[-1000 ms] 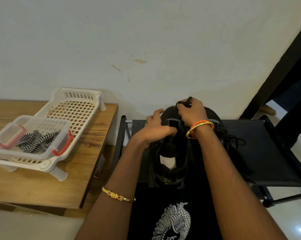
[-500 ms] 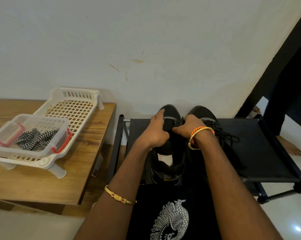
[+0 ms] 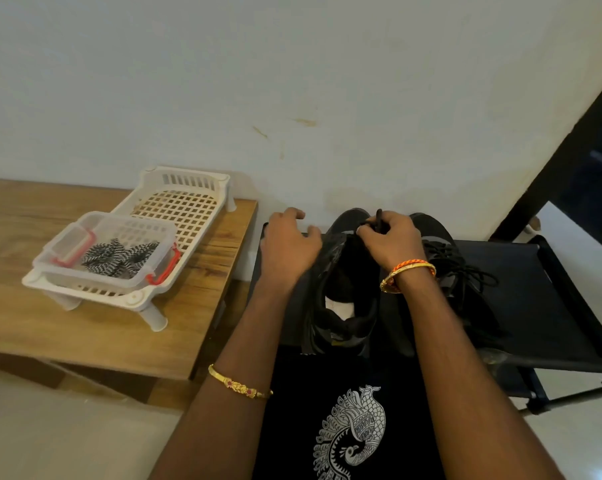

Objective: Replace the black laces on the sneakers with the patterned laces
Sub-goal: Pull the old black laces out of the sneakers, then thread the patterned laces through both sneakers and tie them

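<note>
Against a pale wall, a black rack [image 3: 521, 299] carried two sneakers [image 3: 341, 289], toes toward the wall, long axes running away from the person. The right hand [image 3: 391, 242] pinched a black lace [image 3: 379, 220] at the left sneaker's toe end, while the left hand [image 3: 287, 247] hovered loosely curled and empty beside it. The patterned laces [image 3: 119, 256] lay in a tub [image 3: 67, 244] near the table's [image 3: 85, 334] right edge, well left and nearer the left hand.
</note>
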